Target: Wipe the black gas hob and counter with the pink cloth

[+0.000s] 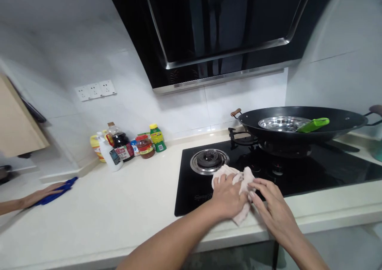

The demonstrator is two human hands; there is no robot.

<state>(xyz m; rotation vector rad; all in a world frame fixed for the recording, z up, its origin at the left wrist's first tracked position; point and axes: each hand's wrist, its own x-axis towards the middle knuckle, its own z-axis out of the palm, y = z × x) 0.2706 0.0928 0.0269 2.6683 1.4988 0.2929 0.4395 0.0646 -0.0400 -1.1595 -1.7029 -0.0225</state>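
A pale pinkish-white cloth (248, 177) lies bunched on the front edge of the black glass gas hob (191, 190), close to its left burner (209, 158). My left hand (228, 196) presses down on the cloth, with its fingers curled over the folds. At the cloth's right side, my right hand (273, 206) has its thumb and fingertips closed on an edge of it. Part of the cloth hangs below my left hand toward the counter's front edge. Some of the fabric is hidden under my hands.
A big black wok (337, 123) holding a metal bowl (282, 123) and a green-handled utensil (314, 125) sits on the right burner. A spray bottle (110, 154), sauce bottle (121, 142) and jar (145, 146) line the wall. Another person's hand (44, 192) rests on a blue cloth (58, 192). Overhead hangs a range hood (221, 27).
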